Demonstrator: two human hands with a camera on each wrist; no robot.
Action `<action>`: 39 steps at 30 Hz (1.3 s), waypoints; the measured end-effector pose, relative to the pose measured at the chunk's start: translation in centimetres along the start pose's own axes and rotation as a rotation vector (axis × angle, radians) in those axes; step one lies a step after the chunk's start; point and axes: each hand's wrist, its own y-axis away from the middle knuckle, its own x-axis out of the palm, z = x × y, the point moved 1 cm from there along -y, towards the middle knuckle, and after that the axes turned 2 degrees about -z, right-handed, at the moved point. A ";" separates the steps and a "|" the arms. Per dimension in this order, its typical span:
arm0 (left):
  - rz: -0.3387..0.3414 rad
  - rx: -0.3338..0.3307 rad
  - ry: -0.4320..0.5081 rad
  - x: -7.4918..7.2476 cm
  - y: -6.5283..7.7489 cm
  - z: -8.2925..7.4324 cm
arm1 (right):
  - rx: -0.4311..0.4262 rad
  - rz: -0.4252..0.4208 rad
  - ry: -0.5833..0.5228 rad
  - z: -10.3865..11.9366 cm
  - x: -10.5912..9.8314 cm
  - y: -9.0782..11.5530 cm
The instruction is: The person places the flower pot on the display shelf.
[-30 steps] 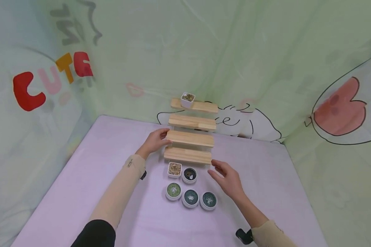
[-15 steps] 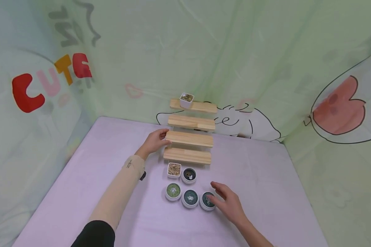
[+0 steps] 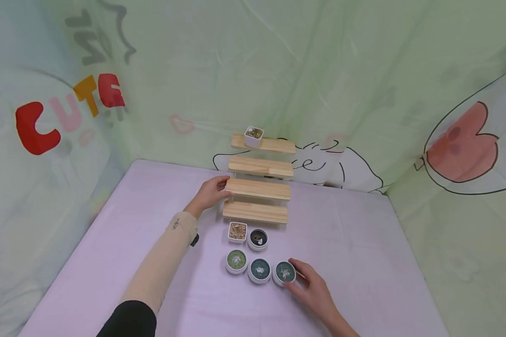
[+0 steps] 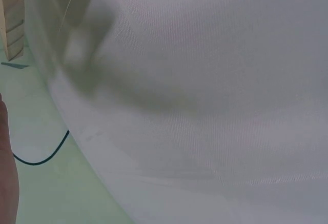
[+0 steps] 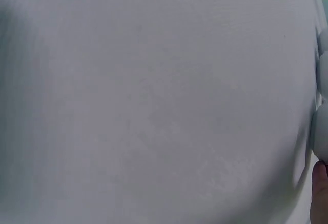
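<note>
The right hand point(image 3: 313, 288) pinched a round white pot point(image 3: 285, 272); sideways lifting risked bumping the neighbouring pot point(image 3: 259, 270) beyond its fingertips; left hand point(image 3: 210, 192) grip unclear.

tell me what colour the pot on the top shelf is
The pot is white; the head view shows it best.
</note>
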 end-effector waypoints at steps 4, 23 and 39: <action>-0.006 0.003 0.009 0.1 0.1 0.1 | -0.016 -0.005 -0.017 -0.2 0.2 0.3; -0.005 -0.020 0.019 0.0 0.5 -0.2 | 0.012 -0.011 -0.158 -1.6 1.2 0.7; 0.000 -0.020 0.032 0.1 0.1 -0.2 | 0.031 -0.038 -0.190 -1.5 1.2 0.4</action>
